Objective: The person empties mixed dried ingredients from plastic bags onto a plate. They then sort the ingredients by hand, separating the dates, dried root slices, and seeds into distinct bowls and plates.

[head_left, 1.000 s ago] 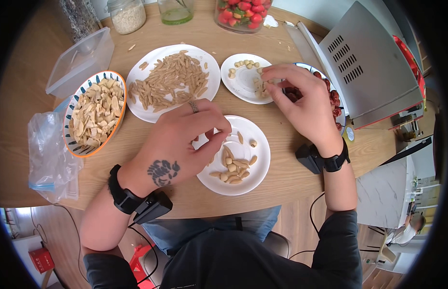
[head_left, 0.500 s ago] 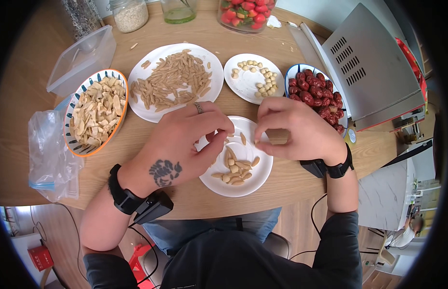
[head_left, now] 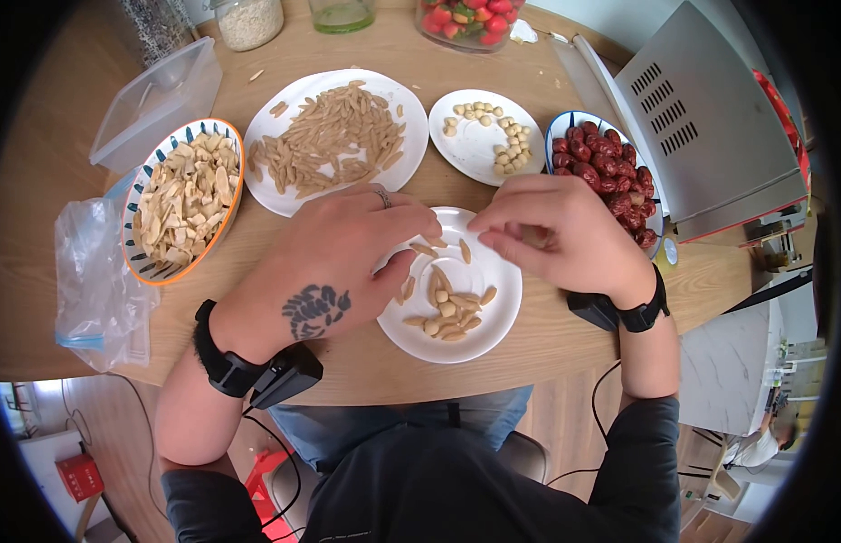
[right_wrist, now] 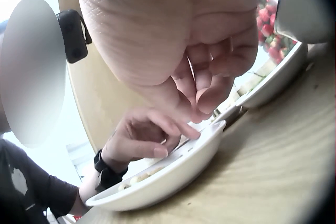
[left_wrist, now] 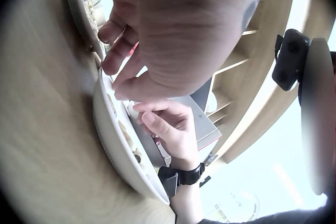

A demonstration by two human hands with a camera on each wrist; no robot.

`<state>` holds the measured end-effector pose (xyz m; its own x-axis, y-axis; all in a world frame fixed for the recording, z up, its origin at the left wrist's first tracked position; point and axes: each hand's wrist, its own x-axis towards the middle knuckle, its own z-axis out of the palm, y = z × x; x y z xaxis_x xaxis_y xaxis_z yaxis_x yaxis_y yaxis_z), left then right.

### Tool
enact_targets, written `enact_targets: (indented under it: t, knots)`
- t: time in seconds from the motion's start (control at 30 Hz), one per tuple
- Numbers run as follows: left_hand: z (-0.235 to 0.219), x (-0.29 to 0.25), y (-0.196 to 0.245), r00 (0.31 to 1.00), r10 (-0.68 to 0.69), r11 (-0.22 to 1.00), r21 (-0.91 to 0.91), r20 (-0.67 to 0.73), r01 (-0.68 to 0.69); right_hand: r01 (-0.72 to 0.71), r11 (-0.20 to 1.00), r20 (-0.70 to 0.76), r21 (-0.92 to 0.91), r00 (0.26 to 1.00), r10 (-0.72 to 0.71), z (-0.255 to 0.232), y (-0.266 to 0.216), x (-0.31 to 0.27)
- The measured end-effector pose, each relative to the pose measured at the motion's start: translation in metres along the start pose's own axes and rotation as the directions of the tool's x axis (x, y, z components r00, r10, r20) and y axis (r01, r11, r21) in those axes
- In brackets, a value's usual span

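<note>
Both hands are over the near white plate (head_left: pixel 499 330), where slender tan kernels (head_left: pixel 438 283) and several round cream seeds (head_left: pixel 446 309) lie. At its left side my left hand (head_left: pixel 334 244) hovers palm down, thumb and index parted with nothing visible between them. A few slender kernels lie just below those fingertips. My right hand (head_left: pixel 565 231) hangs over the plate's right rim, fingers loosely bent and a small gap between thumb and index. It appears to hold nothing in the right wrist view. The two index fingertips point at each other, a short distance apart.
Behind stand a large plate (head_left: pixel 257 136) of slender kernels and a smaller plate (head_left: pixel 473 149) of round seeds. A bowl of red dates (head_left: pixel 610 167) is at right, near a grey vented box (head_left: pixel 701 118). Left are a bowl of pale slices (head_left: pixel 190 195), plastic bag (head_left: pixel 104 281) and clear container (head_left: pixel 158 104).
My right hand came back from the small plate of round seeds to the near plate, uncovering the dates. My left thumb and index have spread apart, and slender kernels show beneath them.
</note>
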<state>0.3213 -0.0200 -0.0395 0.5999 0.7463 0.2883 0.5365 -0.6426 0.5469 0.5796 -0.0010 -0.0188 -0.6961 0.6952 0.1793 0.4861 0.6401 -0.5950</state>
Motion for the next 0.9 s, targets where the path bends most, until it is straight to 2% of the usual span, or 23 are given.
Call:
enact_targets:
  t: [0.07, 0.13, 0.2, 0.37, 0.43, 0.5, 0.67, 0.77, 0.83, 0.87, 0.9]
  knots:
    - [-0.001, 0.001, 0.0, 0.998, -0.021, 1.0, -0.009, 0.054, 0.021, 0.018, 1.0, 0.029, -0.016, 0.999, -0.017, 0.004, 0.002, -0.001]
    - [0.0, 0.001, -0.001, 0.997, 0.073, 0.997, -0.015, 0.038, -0.073, 0.039, 0.999, 0.058, -0.032, 0.998, -0.037, 0.005, 0.001, -0.002]
    - [0.003, 0.001, -0.005, 0.995, 0.09, 0.996, -0.005, 0.036, -0.09, -0.026, 0.999, 0.118, -0.02, 0.993, 0.028, 0.005, -0.002, -0.001]
    - [0.005, 0.001, -0.005, 0.995, 0.093, 0.996, 0.005, 0.037, -0.093, 0.015, 0.999, 0.11, -0.052, 0.994, -0.009, 0.008, -0.001, 0.0]
    - [0.004, 0.001, -0.003, 0.996, 0.029, 1.0, -0.013, 0.088, -0.028, 0.036, 0.997, 0.106, -0.073, 0.994, -0.028, 0.01, 0.0, -0.001]
    - [0.005, 0.001, -0.004, 0.996, 0.049, 0.999, -0.008, 0.076, -0.048, 0.069, 0.995, 0.032, -0.071, 0.997, -0.067, 0.013, 0.001, -0.001]
    - [0.008, 0.0, -0.004, 0.996, 0.063, 0.998, -0.008, 0.056, -0.063, 0.069, 0.992, 0.07, -0.11, 0.996, -0.061, 0.009, 0.0, -0.002]
    - [0.007, 0.0, -0.003, 0.997, 0.079, 0.997, -0.005, 0.014, -0.079, 0.046, 0.993, 0.096, -0.109, 0.995, -0.036, 0.009, 0.0, -0.002]
    - [0.001, 0.001, 0.001, 0.997, 0.007, 0.999, 0.031, -0.073, -0.004, 0.038, 0.994, 0.094, -0.101, 0.995, -0.029, 0.008, 0.0, -0.002]
    - [-0.001, 0.002, 0.0, 0.997, 0.007, 1.0, 0.031, -0.074, -0.005, 0.021, 0.995, 0.103, -0.099, 0.995, -0.011, 0.008, 0.0, -0.002]
    - [-0.004, 0.003, -0.004, 0.977, -0.027, 0.999, 0.035, -0.212, 0.036, 0.003, 0.995, 0.112, -0.097, 0.994, 0.008, 0.007, 0.001, -0.002]
